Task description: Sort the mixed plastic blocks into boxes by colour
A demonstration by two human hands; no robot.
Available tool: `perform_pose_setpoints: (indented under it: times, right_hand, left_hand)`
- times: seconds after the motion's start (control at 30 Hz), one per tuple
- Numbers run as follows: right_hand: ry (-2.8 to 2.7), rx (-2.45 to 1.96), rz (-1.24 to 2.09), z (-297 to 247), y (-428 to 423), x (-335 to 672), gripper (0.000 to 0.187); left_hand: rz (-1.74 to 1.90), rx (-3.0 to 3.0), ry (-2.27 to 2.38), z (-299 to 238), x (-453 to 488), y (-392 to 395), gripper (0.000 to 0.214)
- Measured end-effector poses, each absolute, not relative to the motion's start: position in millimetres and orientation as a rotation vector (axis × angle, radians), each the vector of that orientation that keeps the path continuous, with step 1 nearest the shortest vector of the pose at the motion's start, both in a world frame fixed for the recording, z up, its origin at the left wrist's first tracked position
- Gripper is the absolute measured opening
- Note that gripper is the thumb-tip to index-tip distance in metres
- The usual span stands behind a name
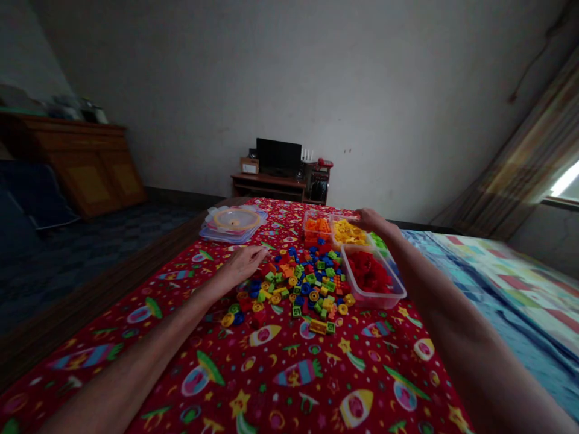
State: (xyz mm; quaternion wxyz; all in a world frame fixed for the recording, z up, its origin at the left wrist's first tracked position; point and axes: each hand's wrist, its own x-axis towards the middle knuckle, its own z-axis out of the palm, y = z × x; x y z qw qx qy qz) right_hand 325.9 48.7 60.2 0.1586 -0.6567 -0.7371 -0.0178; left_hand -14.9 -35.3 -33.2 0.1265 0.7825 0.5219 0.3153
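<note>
My left hand (243, 264) lies loosely open, palm down, at the left edge of a pile of mixed toy building bricks (312, 277). Red, orange, yellow, green and blue pieces are heaped together on the cloth. Over the far right side of a clear tub of yellow bricks (347, 232) is my right hand (371, 220). Its fingers are drawn together; whatever they hold is hidden. Nearer to me stands a clear tub of red bricks (368, 271). Orange bricks (317, 226) fill another tub to the left, while green bricks (378, 241) show partly behind my right forearm.
Stacked plastic lids (234, 223) rest at the table's far left. A red patterned cloth (271, 386) covers the table. To the right is a bed with a patchwork cover (493, 265). A monitor (278, 157) stands on a low desk by the wall.
</note>
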Motion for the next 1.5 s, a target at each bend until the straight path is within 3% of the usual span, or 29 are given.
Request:
perform_pose_setpoints:
  times: [0.13,0.4,0.63,0.77,1.0,1.2,1.3,1.5]
  right_hand:
    - [-2.084,-1.742,-0.193,54,39,323,0.031]
    - [-2.497,-1.142,0.084,16,-66,286,0.024]
    - [-2.774,-0.813,-0.172,-44,-128,277,0.055]
    - [-2.843,-0.778,-0.212,-61,-125,267,0.052]
    - [-2.62,-1.064,-0.232,-73,-86,249,0.055]
    - [-2.467,-0.907,-0.073,-58,-75,258,0.04]
    - [-2.468,-1.057,-0.04,-31,-71,252,0.025]
    - [-2.604,-1.314,-0.06,-11,-72,221,0.021]
  left_hand:
    - [0.845,2.339,1.601,-34,-20,-35,0.042]
    - [0.679,2.334,1.575,-35,-27,-39,0.057]
    - [0.49,2.277,1.599,-77,-66,-117,0.07]
    - [0.475,2.385,1.687,-98,-52,-149,0.098]
    - [0.773,2.351,1.611,-99,25,-106,0.089]
    - [1.067,2.121,1.456,-78,60,-65,0.072]
    - [1.161,1.946,1.453,-63,60,-52,0.053]
    - [1.119,1.779,1.466,-51,35,-28,0.045]
